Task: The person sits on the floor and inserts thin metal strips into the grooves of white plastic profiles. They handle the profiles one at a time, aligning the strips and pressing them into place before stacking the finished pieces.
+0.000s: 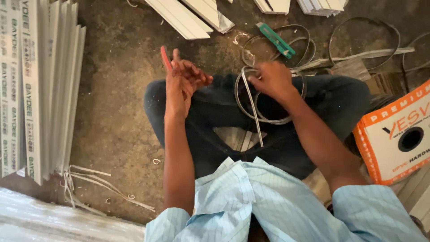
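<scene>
Here, gasket strip point(253, 107) lengthwise toward body.

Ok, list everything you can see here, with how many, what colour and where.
Grey strip coil: one, on the lap, right hand on it.
Red tool: one, in the left hand.
Green cutter: one, on the floor ahead.
White profiles: a stack, far left.
Orange and white box: one, right edge.
White offcut strips: several, lower left floor.
Left hand: raised, fingers closed on the red tool.
Right hand: gripping the coil.
</scene>
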